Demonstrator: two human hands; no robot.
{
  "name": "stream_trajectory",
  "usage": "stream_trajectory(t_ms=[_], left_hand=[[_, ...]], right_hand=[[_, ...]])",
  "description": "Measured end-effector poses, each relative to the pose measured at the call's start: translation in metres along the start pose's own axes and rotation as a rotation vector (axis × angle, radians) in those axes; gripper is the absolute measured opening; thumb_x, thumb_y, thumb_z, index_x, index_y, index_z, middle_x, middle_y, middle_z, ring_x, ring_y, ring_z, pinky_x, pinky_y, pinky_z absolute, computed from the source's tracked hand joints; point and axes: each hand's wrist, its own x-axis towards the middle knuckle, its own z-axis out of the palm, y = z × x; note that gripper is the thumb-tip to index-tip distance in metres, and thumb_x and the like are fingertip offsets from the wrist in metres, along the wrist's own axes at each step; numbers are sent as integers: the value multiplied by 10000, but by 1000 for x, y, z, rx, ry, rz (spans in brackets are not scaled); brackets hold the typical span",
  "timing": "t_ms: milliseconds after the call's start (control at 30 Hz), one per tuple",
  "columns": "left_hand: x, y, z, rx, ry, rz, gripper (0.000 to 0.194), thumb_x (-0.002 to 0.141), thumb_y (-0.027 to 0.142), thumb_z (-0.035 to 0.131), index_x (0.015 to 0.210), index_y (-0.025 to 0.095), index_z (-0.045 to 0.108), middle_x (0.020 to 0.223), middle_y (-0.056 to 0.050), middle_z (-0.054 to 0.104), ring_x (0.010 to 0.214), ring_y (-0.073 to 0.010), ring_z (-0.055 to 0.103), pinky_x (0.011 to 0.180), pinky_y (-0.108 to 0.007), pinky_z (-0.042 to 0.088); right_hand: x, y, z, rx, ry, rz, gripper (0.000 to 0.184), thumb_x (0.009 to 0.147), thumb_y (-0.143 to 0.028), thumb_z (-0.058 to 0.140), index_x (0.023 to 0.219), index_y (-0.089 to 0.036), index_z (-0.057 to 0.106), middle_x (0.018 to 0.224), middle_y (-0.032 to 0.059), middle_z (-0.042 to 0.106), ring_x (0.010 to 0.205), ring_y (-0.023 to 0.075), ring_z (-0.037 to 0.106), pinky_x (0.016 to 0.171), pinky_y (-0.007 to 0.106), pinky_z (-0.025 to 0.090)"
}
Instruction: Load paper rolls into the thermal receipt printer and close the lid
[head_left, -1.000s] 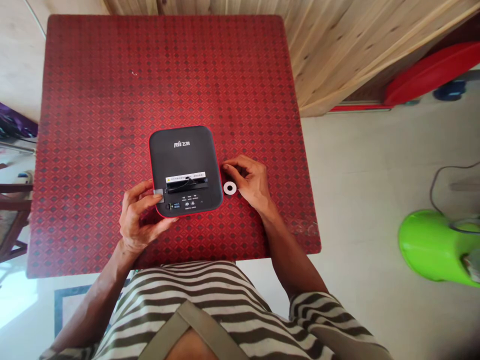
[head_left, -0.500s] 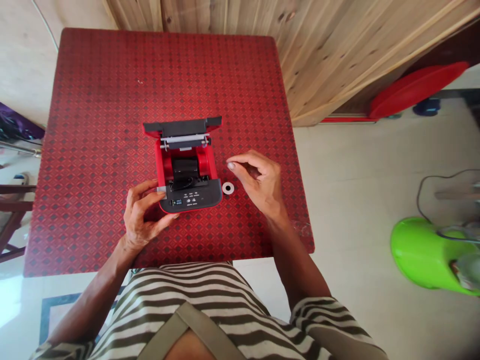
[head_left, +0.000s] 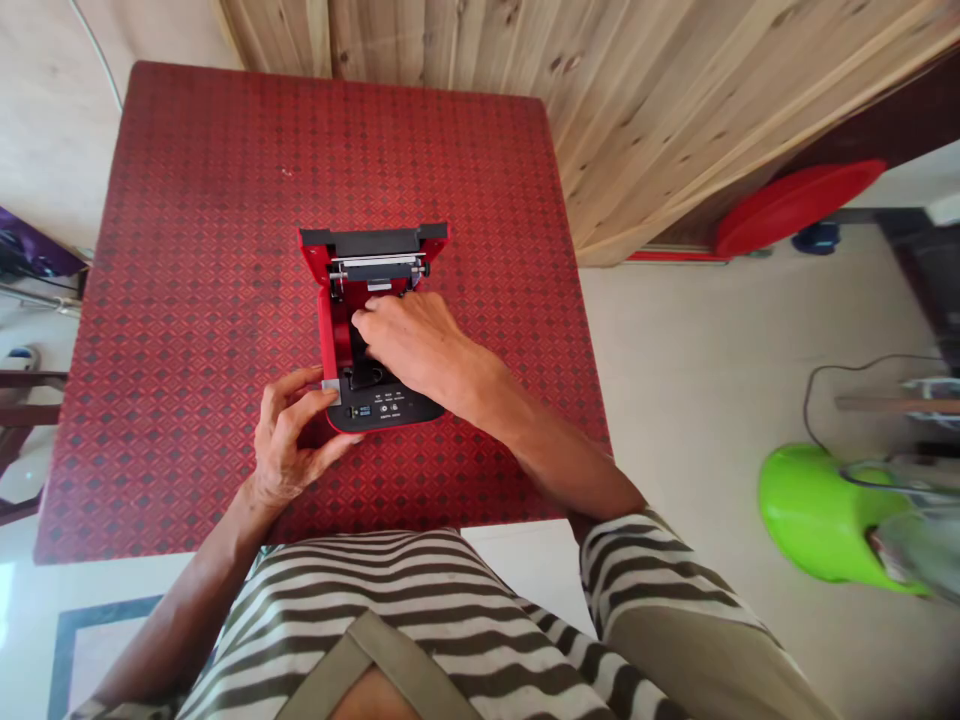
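Observation:
A small red and black label printer [head_left: 386, 411] sits on the table with its lid [head_left: 375, 241] raised, showing a roller along the hinge side. My left hand [head_left: 289, 435] grips its front left corner, fingers on the top edge and thumb against the front. Beneath those fingertips is a small grey patch [head_left: 331, 391]. My right hand [head_left: 409, 340] reaches over the right wall into the open compartment, fingers curled downward. The fingertips are hidden inside, so whatever they hold or touch cannot be seen.
The printer rests on a table [head_left: 210, 250] with a red patterned cover. Wood panelling [head_left: 465, 45] borders its far side. On the floor to the right are a green bucket [head_left: 799, 515] and a cable [head_left: 811, 385]; a red round object [head_left: 802, 205] leans farther back.
My right hand has moved left from beside the printer into its compartment. The white ring with a dark centre, seen right of the printer before, is no longer visible. My left hand keeps its grip.

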Motion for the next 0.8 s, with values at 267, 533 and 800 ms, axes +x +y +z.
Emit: stream_trajectory(t_ms=[267, 533, 800], left_hand=[[-1, -1, 0, 2, -11, -12, 623, 865, 393, 882, 1387, 219, 589, 1333, -144, 666, 1195, -253, 693, 948, -385, 623], [2, -1, -1, 31, -15, -12, 645, 841, 407, 902, 1383, 244, 592, 1292, -126, 693, 1183, -262, 697, 912, -384, 618], [3, -3, -1, 25, -9, -6, 653, 834, 397, 905, 1387, 235, 598, 1295, -137, 681, 1168, -267, 690, 932, -403, 604]], right_hand=[[-39, 17, -6, 233, 255, -18, 186, 1008, -192, 651, 1164, -182, 752, 1165, 91, 792, 986, 234, 725, 822, 345, 522], [-60, 85, 48, 852, 867, 261, 343, 940, -541, 754, 1091, -251, 646, 1019, 3, 716, 739, 128, 625, 644, 275, 524], [-20, 100, 112, 897, 989, 610, 382, 881, -523, 777, 991, -262, 520, 935, -4, 692, 752, 147, 644, 725, 311, 536]])
